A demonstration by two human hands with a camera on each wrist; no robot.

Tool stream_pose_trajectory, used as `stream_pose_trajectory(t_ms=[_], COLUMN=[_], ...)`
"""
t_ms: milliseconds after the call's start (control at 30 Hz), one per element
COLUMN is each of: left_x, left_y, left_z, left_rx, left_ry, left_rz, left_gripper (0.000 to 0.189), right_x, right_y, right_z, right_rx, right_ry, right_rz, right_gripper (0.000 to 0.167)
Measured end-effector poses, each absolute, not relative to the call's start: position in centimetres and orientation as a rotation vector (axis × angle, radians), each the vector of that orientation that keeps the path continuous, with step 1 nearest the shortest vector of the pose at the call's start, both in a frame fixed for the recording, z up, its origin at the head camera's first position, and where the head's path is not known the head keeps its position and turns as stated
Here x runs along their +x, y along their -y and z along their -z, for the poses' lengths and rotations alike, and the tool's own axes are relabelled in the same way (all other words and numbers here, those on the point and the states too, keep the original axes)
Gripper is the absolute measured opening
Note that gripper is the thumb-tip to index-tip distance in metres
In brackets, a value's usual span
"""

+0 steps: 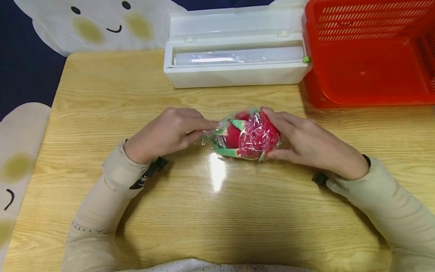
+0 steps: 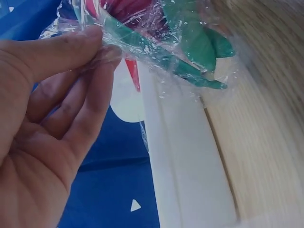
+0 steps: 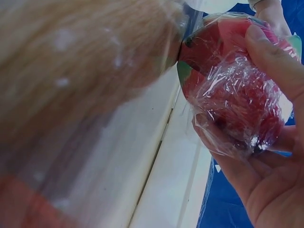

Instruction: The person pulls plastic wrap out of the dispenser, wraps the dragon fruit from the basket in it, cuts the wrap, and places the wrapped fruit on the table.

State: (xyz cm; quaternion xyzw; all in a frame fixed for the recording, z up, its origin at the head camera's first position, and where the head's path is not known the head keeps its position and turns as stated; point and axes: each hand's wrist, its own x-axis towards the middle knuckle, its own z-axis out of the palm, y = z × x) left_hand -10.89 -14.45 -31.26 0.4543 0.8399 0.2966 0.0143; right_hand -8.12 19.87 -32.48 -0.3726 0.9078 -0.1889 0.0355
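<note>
A red dragon fruit (image 1: pixel 258 134) with green scale tips is wrapped in clear plastic film, bunched and shiny over its red end. My right hand (image 1: pixel 306 141) grips that end, thumb and fingers curved round it, as the right wrist view also shows. At the green-leafed end, my left hand (image 1: pixel 173 130) pinches the loose film (image 2: pixel 109 54) between thumb and fingertips. In the left wrist view the green tips (image 2: pixel 194 52) lie under the film just beyond the fingers. The head view shows the fruit over the middle of the table.
A white film box (image 1: pixel 238 77) stands at the back with its lid raised and a roll of cling film (image 1: pixel 238 56) inside. Right of it sits a red plastic basket (image 1: pixel 367 83). The wooden table (image 1: pixel 204 226) spreads beneath both arms.
</note>
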Motion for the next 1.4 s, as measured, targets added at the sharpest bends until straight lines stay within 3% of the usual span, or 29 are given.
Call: stream_pose_trajectory(t_ms=[267,633,1033,1267,1400], left_x=[-10.3,-8.9,-7.4,-6.4,-5.9], left_y=[14.3,13.7,13.1,13.0,12.8], left_z=[30.5,29.9,29.6,29.4,29.6], left_rx=[1.543,1.664,1.699,1.526,1.463], left_ry=[-2.540,-2.659,-2.678,-2.676,-2.656], left_rz=[-0.746,-0.358,-0.205,-0.222,-0.250], left_gripper=[0.061,0.046,0.043,0.049,0.063], right_x=[-8.2,-8.2,-8.2,-8.4,-8.6], right_y=[-19.8,-19.7,-19.8,-19.9,-20.0], right_z=[32.4,32.2,32.4,32.6,32.8], right_rx=[-1.162,-1.142,-1.175,-1.205,-1.173], right_ry=[-2.803,-2.793,-2.805,-2.808,-2.818], right_rz=[0.585,0.563,0.583,0.626,0.614], right_gripper=[0.105,0.106,0.107,0.107,0.107])
